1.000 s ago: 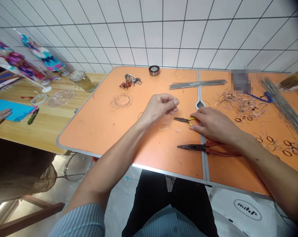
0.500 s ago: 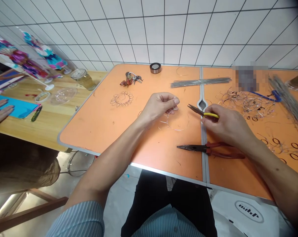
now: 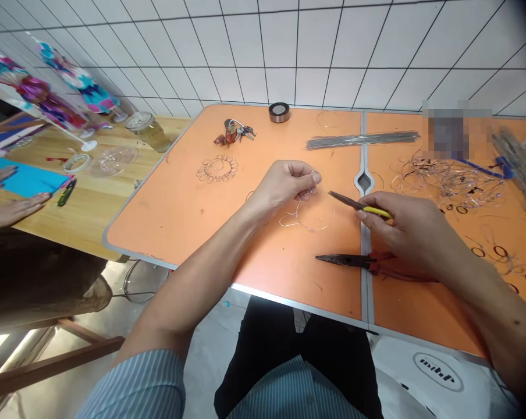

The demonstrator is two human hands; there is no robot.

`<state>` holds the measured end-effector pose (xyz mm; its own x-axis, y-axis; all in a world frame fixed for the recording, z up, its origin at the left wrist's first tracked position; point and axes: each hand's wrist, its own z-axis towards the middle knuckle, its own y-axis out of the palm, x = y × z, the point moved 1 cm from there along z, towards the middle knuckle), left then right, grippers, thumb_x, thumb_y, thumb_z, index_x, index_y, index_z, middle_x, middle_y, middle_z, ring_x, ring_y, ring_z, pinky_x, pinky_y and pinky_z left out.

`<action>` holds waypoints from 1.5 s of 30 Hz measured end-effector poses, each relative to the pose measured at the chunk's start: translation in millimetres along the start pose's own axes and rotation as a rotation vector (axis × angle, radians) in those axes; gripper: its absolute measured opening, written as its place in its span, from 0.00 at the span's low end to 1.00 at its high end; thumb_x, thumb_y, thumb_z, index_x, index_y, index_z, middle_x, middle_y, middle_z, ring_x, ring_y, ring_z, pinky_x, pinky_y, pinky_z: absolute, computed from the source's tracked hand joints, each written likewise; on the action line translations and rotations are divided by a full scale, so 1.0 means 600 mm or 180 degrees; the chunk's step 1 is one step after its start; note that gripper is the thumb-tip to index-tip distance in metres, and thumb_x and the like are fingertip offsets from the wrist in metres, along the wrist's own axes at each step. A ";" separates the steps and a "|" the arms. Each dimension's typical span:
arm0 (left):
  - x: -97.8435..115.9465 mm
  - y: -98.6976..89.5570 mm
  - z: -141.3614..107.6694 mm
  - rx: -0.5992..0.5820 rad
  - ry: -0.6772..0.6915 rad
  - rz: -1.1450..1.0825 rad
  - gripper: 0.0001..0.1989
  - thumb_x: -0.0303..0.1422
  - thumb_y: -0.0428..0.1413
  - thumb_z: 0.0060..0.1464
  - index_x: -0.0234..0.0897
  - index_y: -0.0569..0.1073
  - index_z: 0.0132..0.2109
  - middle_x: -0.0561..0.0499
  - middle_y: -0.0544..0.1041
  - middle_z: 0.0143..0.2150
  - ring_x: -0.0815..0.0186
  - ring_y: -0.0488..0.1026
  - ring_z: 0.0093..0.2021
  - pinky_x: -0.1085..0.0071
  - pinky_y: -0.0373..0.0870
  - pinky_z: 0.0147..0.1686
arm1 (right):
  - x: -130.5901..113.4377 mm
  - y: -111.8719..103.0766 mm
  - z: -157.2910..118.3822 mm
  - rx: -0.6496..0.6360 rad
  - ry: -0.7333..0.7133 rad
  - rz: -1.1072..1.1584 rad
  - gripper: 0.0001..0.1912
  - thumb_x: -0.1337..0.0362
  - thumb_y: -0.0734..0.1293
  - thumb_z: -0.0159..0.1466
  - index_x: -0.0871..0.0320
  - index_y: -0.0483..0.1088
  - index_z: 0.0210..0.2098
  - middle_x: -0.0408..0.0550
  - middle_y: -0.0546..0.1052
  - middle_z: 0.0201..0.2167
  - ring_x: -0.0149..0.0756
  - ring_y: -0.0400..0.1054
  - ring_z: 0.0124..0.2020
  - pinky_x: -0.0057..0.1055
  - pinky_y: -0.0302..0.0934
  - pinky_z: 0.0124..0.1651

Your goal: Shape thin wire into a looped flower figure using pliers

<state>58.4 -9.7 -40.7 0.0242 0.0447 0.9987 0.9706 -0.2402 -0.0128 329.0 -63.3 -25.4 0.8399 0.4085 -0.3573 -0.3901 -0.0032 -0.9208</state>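
Between the thumb and fingers of my left hand (image 3: 291, 183) is pinched a thin wire ring (image 3: 315, 228), a loop of wire sticking out on its left side. My right hand (image 3: 405, 224) is closed round small pliers with yellow handles (image 3: 352, 202); their dark jaws point left toward the wire ring and do not touch it. Larger long-nose pliers with red handles (image 3: 345, 261) lie on the table, partly beneath my right hand and forearm. A flower-like wire ring with looped edges (image 3: 217, 169) lies to the left of my left hand.
On the orange table (image 3: 167, 215) are a bunch of keys (image 3: 239, 132), a tape roll (image 3: 279, 112), a bundle of straight wires (image 3: 363, 139) and tangled wire (image 3: 455, 177). Several dark rings (image 3: 501, 251) lie at right. At left, another person's hands rest on a blue sheet (image 3: 31, 177).
The small pliers have turned in my right hand, their jaws now showing edge-on. The wire ring has tilted slightly in my left hand. The other person's hands have moved further into view.
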 end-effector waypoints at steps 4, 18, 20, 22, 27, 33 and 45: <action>0.002 0.002 -0.001 -0.0011 0.0018 0.0015 0.14 0.40 0.74 0.59 0.35 0.82 0.35 0.50 0.82 0.32 0.73 0.72 0.29 0.74 0.70 0.32 | -0.001 0.007 -0.001 -0.0035 -0.0228 -0.0243 0.20 0.51 0.63 0.79 0.52 0.84 0.49 0.55 0.88 0.45 0.55 0.81 0.45 0.45 0.65 0.44; 0.009 0.009 -0.005 -0.0128 0.0085 0.0035 0.11 0.34 0.70 0.61 0.34 0.82 0.33 0.49 0.80 0.31 0.73 0.72 0.29 0.73 0.71 0.33 | -0.005 0.010 -0.004 0.0033 -0.0304 -0.0440 0.24 0.47 0.60 0.81 0.52 0.85 0.52 0.58 0.87 0.48 0.57 0.82 0.48 0.43 0.64 0.41; 0.009 0.009 -0.005 -0.0146 0.0096 0.0029 0.10 0.33 0.69 0.61 0.34 0.82 0.33 0.49 0.80 0.31 0.73 0.72 0.29 0.73 0.71 0.33 | -0.006 0.010 -0.004 0.0021 -0.0303 -0.0453 0.24 0.47 0.61 0.81 0.52 0.85 0.51 0.57 0.87 0.47 0.57 0.82 0.47 0.43 0.63 0.40; 0.009 0.009 -0.005 -0.0146 0.0090 0.0042 0.10 0.34 0.70 0.61 0.34 0.82 0.33 0.49 0.81 0.31 0.73 0.72 0.29 0.73 0.71 0.33 | -0.004 0.011 -0.004 0.0022 -0.0306 -0.0475 0.23 0.48 0.61 0.81 0.52 0.85 0.51 0.57 0.87 0.47 0.56 0.82 0.47 0.42 0.62 0.40; 0.008 0.010 -0.006 -0.0140 0.0081 0.0071 0.15 0.40 0.75 0.58 0.34 0.82 0.34 0.49 0.82 0.31 0.72 0.73 0.29 0.72 0.72 0.33 | -0.001 0.013 -0.005 0.0028 -0.0328 -0.0375 0.23 0.48 0.61 0.81 0.53 0.85 0.51 0.57 0.87 0.46 0.57 0.82 0.47 0.43 0.64 0.41; 0.008 0.010 -0.006 -0.0192 0.0081 0.0054 0.15 0.40 0.75 0.58 0.34 0.82 0.34 0.48 0.82 0.32 0.72 0.74 0.29 0.72 0.73 0.33 | 0.000 0.015 -0.007 0.0006 -0.0366 -0.0371 0.25 0.47 0.59 0.82 0.53 0.84 0.51 0.58 0.87 0.46 0.57 0.82 0.47 0.44 0.64 0.42; 0.005 0.006 -0.003 -0.0359 0.0006 0.0037 0.15 0.41 0.76 0.55 0.35 0.84 0.33 0.48 0.83 0.32 0.71 0.72 0.30 0.72 0.70 0.33 | -0.003 0.013 -0.006 -0.0142 -0.0299 -0.0321 0.25 0.47 0.59 0.82 0.52 0.84 0.50 0.56 0.88 0.44 0.56 0.81 0.45 0.44 0.62 0.41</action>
<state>61.6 -12.0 -37.9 0.0347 0.0393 0.9986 0.9372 -0.3483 -0.0188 326.0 -67.5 -32.7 0.8342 0.4923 -0.2483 -0.2866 0.0025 -0.9580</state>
